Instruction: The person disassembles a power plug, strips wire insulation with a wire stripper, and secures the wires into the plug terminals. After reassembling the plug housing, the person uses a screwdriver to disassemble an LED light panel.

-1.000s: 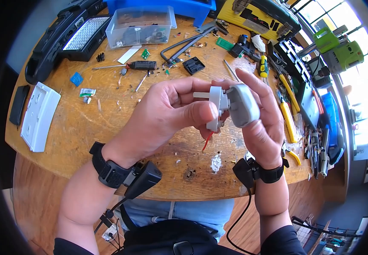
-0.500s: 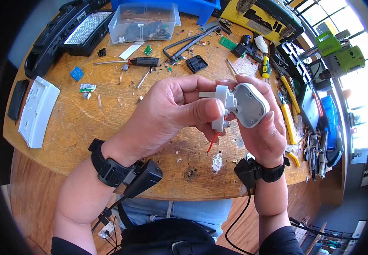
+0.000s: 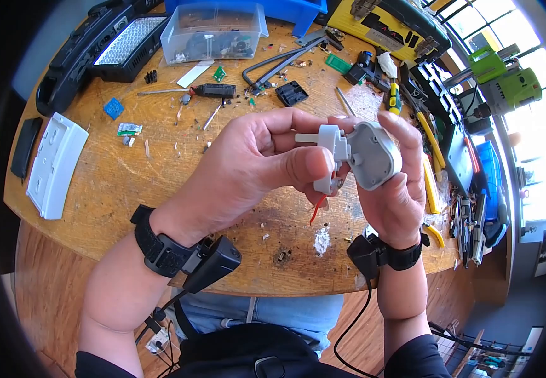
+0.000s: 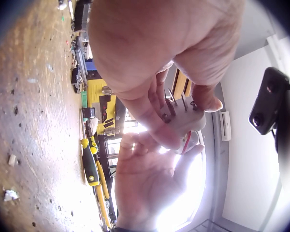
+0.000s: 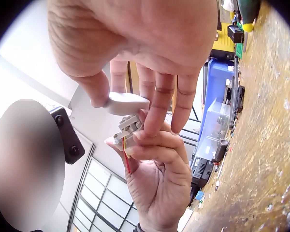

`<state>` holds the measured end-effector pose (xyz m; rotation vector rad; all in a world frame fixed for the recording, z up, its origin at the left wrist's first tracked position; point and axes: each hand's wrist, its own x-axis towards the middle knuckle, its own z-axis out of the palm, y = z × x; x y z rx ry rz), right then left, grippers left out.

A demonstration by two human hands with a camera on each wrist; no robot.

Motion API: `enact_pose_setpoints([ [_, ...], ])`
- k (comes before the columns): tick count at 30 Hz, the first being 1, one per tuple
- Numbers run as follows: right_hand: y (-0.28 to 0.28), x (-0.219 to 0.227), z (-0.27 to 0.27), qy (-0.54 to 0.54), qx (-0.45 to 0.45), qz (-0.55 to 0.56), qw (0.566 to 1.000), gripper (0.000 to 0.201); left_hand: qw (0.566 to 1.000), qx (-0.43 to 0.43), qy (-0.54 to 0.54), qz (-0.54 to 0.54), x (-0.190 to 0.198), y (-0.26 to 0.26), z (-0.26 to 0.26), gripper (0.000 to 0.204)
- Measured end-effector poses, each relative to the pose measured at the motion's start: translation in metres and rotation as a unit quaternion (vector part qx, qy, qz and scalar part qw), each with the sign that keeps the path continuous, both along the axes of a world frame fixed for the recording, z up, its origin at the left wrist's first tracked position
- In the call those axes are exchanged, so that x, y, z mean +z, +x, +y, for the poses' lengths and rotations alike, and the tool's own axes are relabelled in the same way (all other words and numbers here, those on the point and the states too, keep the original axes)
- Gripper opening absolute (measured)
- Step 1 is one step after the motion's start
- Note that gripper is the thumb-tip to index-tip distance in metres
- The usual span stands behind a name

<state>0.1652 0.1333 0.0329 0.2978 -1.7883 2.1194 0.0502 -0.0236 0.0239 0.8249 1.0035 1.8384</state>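
Between thumb and fingers my left hand point(image 3: 247, 154) pinches the white pin half of a plug point(image 3: 327, 148), held above the wooden bench. Metal pins point(image 4: 176, 99) jut from it, and a short red wire point(image 3: 316, 211) hangs below. My right hand point(image 3: 397, 211) grips the hollow grey plug cover point(image 3: 373, 160) by its edges, its open inside turned toward the pin half and the head camera. The two halves are close together, with contacts and inner parts point(image 5: 129, 124) showing between them in the right wrist view.
Behind the hands lie a black screwdriver point(image 3: 215, 91), a small black cover point(image 3: 292, 94) and a hacksaw frame point(image 3: 279, 66). A clear bin point(image 3: 214, 38) stands at the back. To the left is a white casing point(image 3: 57, 167); pliers and yellow-handled tools point(image 3: 429, 183) line the right.
The right hand has turned the grey cover, so its hollow inside now faces the camera more. The left hand keeps its hold on the pin half, with little movement.
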Motion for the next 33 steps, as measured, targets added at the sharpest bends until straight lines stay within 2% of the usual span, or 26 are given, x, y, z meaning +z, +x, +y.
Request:
enact_pose_setpoints([
  [2,0.000,0.000,0.001,-0.007,0.000,0.014,1.000,0.058,1.000,-0.001,0.003,-0.008,-0.001,-0.001,0.001,0.073],
  [4,0.000,0.001,0.001,-0.058,-0.001,0.015,0.998,0.058,1.000,-0.012,-0.001,-0.015,0.001,-0.002,-0.002,0.074],
  [6,0.000,0.002,0.003,-0.053,-0.004,0.012,0.999,0.061,0.999,-0.025,-0.005,-0.022,0.002,-0.003,-0.002,0.075],
  [8,-0.001,0.003,0.004,-0.068,0.008,0.004,0.998,0.067,1.000,-0.002,0.004,-0.019,0.000,-0.003,-0.001,0.077],
  [15,0.000,0.006,0.008,-0.030,-0.003,-0.022,0.999,0.064,0.998,0.033,0.039,-0.021,-0.002,0.000,0.001,0.077],
  [19,0.002,0.009,0.004,-0.059,-0.004,-0.045,0.997,0.064,0.999,0.032,0.033,-0.019,0.000,-0.002,-0.001,0.077],
  [22,0.004,0.007,0.006,-0.044,0.003,-0.049,0.998,0.068,0.998,0.039,0.038,-0.012,-0.001,-0.003,0.000,0.076],
  [25,0.004,0.009,0.005,-0.084,0.006,-0.060,0.995,0.074,0.998,0.049,0.048,-0.006,-0.001,-0.001,0.001,0.076],
  [28,0.002,0.007,0.005,-0.036,-0.020,-0.033,0.999,0.081,0.997,0.055,0.052,-0.002,0.001,-0.001,0.000,0.076],
  [30,0.003,0.007,0.003,-0.070,-0.028,-0.032,0.997,0.082,0.997,0.054,0.051,0.000,0.001,-0.001,0.000,0.076],
  [33,0.002,0.003,0.006,-0.079,0.022,-0.014,0.997,0.076,0.997,0.055,0.051,0.003,0.002,-0.002,0.000,0.076],
])
